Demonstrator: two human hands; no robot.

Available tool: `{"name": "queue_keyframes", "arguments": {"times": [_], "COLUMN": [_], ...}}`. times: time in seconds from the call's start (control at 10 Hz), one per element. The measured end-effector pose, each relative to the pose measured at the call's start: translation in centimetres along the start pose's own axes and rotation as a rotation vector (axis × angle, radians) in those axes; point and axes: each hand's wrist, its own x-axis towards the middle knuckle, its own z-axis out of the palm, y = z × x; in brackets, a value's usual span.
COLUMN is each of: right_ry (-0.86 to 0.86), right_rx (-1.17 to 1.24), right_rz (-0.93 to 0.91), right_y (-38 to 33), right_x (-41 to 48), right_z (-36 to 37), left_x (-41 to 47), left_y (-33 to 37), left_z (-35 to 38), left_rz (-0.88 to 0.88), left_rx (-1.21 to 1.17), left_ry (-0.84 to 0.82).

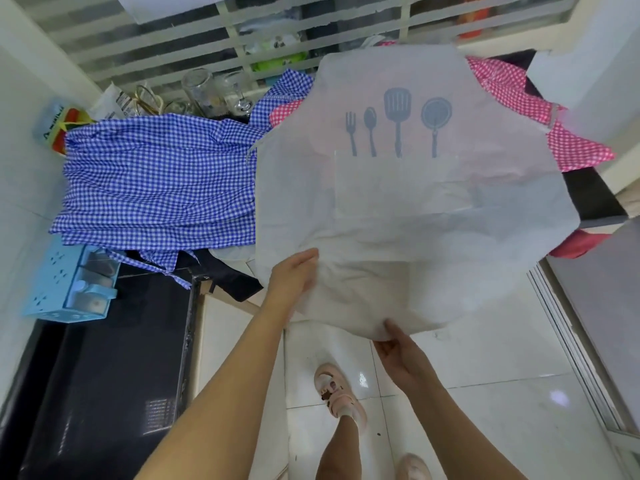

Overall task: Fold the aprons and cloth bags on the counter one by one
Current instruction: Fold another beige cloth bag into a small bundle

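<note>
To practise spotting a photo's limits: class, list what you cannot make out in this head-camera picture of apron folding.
1. Head view: most of the pink checked cloth, covered by the white apron.
2. Head view: whether the left hand grips the apron; only the back of the hand shows.
3. Head view: the blue checked apron's right side, under the white apron.
</note>
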Motion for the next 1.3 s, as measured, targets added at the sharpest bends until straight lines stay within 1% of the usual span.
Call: {"name": "queue_keyframes", "arguments": {"times": [0.1,0.2,0.3,0.4,0.5,0.6,0.7,0.8,0.9,1.0,1.1,1.2,1.3], "right_ry": [-0.021,-0.078,-0.152,-0.203,-0.201,-0.133,-0.047,-0.019,0.004,-0.04,-0.032,-0.002,0.016], "right_rx": [0.023,0.019,0.0,0.024,0.156,0.334,0.405,0.412,0.368,0.219,0.075,-0.045,-0.141], "right_rz": [-0.011,0.001,0.024,0.093,0.089,-0.019,-0.157,-0.216,-0.307,-0.415,-0.588,-0.702,-0.741], "right_y": [-0.8,-1.4,-2.0,-2.5,-3.4,-5.2,-7.8,-10.7,-12.6,-13.4,-14.7,-16.5,-18.4], "right_x": [-2.7,-4.9,-6.9,-8.6,-9.3,-9.7,-10.4,-11.6,-13.2,-16.9,-19.2,-20.6,-21.1], "right_z": [0.8,1.6,2.4,2.0,0.5,-0.9,-1.9,-3.1,-4.2,-3.6,-3.9,-3.9,-3.2], "left_x": [-4.1,-7.8,-9.7,-10.7,-11.3,-12.4,-13.7,-14.9,-16.0,-17.1,-17.3,-17.5,-17.1], "left_y": [-2.5,-6.1,-7.8,-6.9,-4.6,-2.7,-1.4,0.3,1.1,0.9,-0.1,-0.3,0.7], "left_z": [1.0,2.6,4.7,5.8,6.1,4.8,3.0,1.8,1.0,0.7,0.4,0.4,0.5], "left_rz": [-0.202,-0.594,-0.792,-0.635,-0.413,-0.336,-0.225,-0.118,-0.051,-0.095,-0.105,-0.08,0.007], "left_rx": [-0.45,-0.582,-0.881,-1.222,-1.276,-1.193,-1.173,-1.148,-1.151,-1.176,-1.073,-0.993,-1.032], "left_ry": [0.194,0.122,-0.01,-0.042,0.086,0.162,0.136,0.204,0.261,0.323,0.512,0.653,0.631]}}
